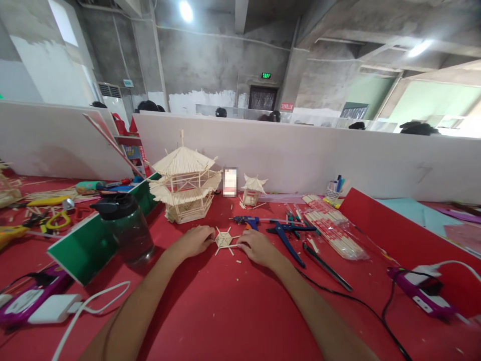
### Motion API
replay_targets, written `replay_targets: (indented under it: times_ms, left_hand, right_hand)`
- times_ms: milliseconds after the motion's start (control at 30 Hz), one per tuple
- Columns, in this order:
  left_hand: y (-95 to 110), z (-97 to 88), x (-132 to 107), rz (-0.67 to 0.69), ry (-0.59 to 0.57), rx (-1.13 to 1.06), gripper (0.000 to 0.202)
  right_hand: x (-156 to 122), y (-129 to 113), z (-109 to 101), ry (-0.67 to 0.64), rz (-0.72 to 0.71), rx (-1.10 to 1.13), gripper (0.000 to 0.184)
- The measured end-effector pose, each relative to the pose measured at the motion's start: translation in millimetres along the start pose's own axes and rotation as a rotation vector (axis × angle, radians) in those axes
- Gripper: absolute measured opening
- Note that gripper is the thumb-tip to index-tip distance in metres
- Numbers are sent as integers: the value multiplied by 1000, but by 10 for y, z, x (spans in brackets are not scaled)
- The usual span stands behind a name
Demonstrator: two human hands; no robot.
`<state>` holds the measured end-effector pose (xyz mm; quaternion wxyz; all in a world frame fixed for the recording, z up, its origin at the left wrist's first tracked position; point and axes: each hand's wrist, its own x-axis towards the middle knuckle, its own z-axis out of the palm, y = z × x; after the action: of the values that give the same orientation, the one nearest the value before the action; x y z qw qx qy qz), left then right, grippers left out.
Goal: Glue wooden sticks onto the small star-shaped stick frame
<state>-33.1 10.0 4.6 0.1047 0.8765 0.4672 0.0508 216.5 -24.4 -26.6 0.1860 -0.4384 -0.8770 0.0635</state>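
Note:
A small hexagonal frame of thin wooden sticks [224, 239] lies flat on the red table [210, 311]. My left hand [195, 240] rests at its left edge with fingers curled against it. My right hand [256, 247] pinches its right side. Both forearms reach in from the bottom. Behind the frame stands a two-tier stick pagoda model [184, 184] and a smaller stick pavilion [252, 189].
A dark water bottle [126, 226] and a green board [93, 240] sit left. A blue glue gun [248, 221], pliers [287, 233] and a bag of sticks [334, 225] lie right. Cables, a white charger [52, 308] and purple devices [424, 296] flank the near edge. White partitions [319, 155] stand behind.

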Motion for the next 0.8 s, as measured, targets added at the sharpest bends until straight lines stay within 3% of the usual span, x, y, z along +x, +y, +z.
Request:
replay_targets:
  times_ms: [500,800]
  left_hand:
    - [-10,10,4,24,5,22,10]
    - [12,17,16,28,8,25,9]
  right_hand:
    - [8,-31,-1,-8,-3,23,23]
    - [55,-40,114,18,-41,59,17]
